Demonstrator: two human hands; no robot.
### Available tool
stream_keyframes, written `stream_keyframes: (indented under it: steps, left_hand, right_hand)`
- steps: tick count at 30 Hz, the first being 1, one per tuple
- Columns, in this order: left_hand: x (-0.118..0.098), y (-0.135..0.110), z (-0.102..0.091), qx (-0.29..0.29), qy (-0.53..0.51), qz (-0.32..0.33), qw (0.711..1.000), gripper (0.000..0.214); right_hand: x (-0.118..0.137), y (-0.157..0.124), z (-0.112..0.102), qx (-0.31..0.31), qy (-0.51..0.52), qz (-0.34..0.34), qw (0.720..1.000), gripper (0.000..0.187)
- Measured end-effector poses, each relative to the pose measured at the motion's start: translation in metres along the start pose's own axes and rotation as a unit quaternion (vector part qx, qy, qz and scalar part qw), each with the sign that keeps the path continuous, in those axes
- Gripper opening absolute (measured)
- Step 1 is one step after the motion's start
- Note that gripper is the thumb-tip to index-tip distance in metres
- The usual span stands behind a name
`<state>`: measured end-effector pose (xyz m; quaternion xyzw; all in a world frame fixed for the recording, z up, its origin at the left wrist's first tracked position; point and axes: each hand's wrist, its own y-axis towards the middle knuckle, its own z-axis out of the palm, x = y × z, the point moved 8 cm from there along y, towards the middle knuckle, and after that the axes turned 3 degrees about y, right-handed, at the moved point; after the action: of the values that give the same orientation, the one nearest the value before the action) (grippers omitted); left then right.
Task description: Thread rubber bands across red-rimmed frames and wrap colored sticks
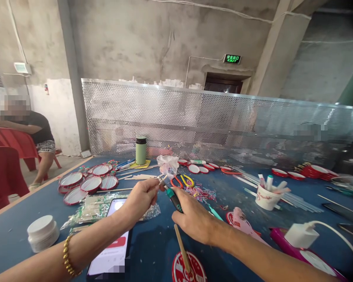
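Note:
My left hand (145, 196), with a gold bead bracelet on its wrist, is closed in a pinch near the middle of the table. Its fingertips meet the front end of a tool with a green-and-black handle (174, 199), and what they pinch is too small to make out. My right hand (191, 217) is wrapped round that handle, which points up and left. Below the hands lies a round red-and-white drum-like piece (198, 270) with a wooden stick (181, 244) on it. Left of it, a lit phone (113, 243) lies partly under my left forearm.
Red-rimmed discs (91, 183) and bagged sticks (91, 209) lie left, by a white jar (43, 233). Pliers (182, 181), pink-and-blue bits (200, 192), a cup of pens (267, 197) and a green bottle (141, 152) stand or lie beyond. A person (38, 125) sits far left.

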<state>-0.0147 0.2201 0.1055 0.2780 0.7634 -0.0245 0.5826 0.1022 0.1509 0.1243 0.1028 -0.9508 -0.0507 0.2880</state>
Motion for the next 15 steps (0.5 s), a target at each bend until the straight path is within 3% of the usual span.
stream_keyframes:
  steps: [5, 8, 12, 15]
  left_hand:
    - [-0.002, 0.003, -0.001, -0.002, 0.041, -0.013, 0.999, 0.023]
    - [0.0, 0.012, -0.001, 0.018, 0.137, -0.034, 0.99, 0.022]
    - [0.012, 0.032, 0.007, 0.072, 0.257, -0.053, 0.962, 0.022]
    - [0.023, 0.045, 0.014, 0.083, 0.283, -0.061, 0.954, 0.022]
  right_hand:
    - [-0.003, 0.004, -0.002, 0.014, 0.014, 0.029, 0.999, 0.025]
    - [-0.018, 0.012, 0.008, 0.071, 0.086, 0.095, 0.989, 0.017]
    - [-0.049, 0.02, 0.033, 0.166, 0.224, 0.243, 0.929, 0.007]
    - [-0.063, 0.026, 0.044, 0.203, 0.267, 0.284, 0.899, 0.011]
